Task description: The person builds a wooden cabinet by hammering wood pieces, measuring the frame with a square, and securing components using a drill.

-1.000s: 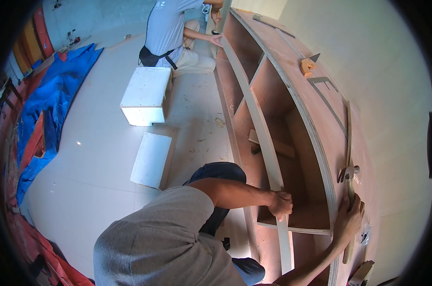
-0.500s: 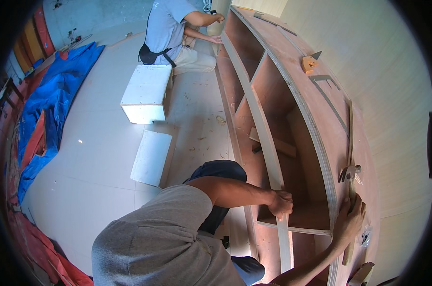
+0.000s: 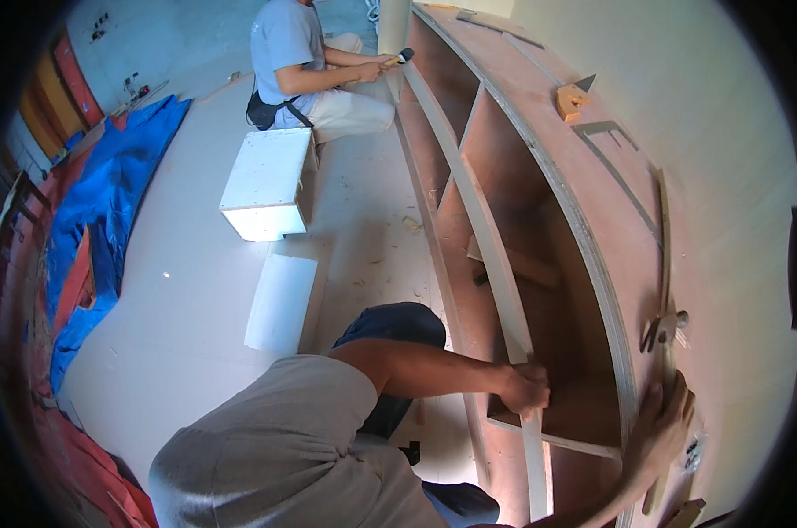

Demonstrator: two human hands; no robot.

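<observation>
My left hand (image 3: 525, 388) is closed around a long pale wooden strip (image 3: 491, 236). The strip runs lengthwise along the open front of a long wooden cabinet (image 3: 583, 224), toward a co-worker at the far end. On the cabinet top, my right hand (image 3: 664, 424) has its fingers over the wooden handle of a claw hammer (image 3: 668, 329). The hammer lies flat, its metal head just beyond my fingertips; part of the handle is hidden under the hand. A thin wooden stick (image 3: 663, 211) lies beyond the hammer head.
At the far end kneels a co-worker (image 3: 288, 66), holding a dark-headed tool (image 3: 404, 57). On the cabinet top lie a metal square (image 3: 618, 172) and an orange-handled tool (image 3: 572, 103). White boxes (image 3: 271, 172) stand on the floor at left, beyond them a blue tarp (image 3: 121, 194). A block (image 3: 526, 266) sits inside the cabinet.
The co-worker's hands have left the strip's far end and now hold a dark-headed tool. My view has shifted slightly. My left hand keeps hold of the strip, my right stays at the hammer.
</observation>
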